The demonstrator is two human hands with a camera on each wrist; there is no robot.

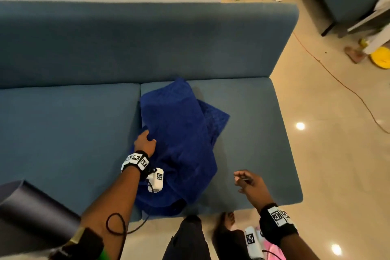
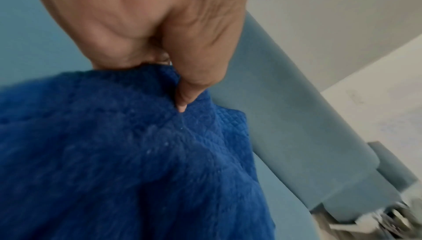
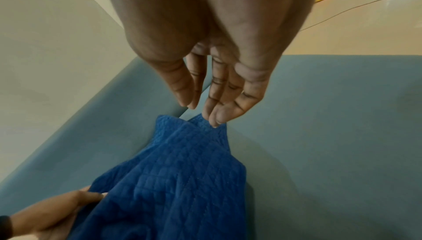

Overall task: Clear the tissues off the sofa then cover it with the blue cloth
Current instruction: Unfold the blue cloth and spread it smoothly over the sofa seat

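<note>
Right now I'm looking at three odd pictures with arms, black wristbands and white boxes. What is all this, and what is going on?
No robot here: a person wears a camera on the head and one on each wrist, the white boxes you noticed. The wide picture is the head view, looking down at a grey-blue sofa. The other two look along each hand. A bunched blue cloth lies on the seat. The left hand grips its edge, thumb pressed into the fabric, as the left wrist view shows. The right hand holds nothing, its fingers loose above the seat. No tissues show on the sofa.
</note>
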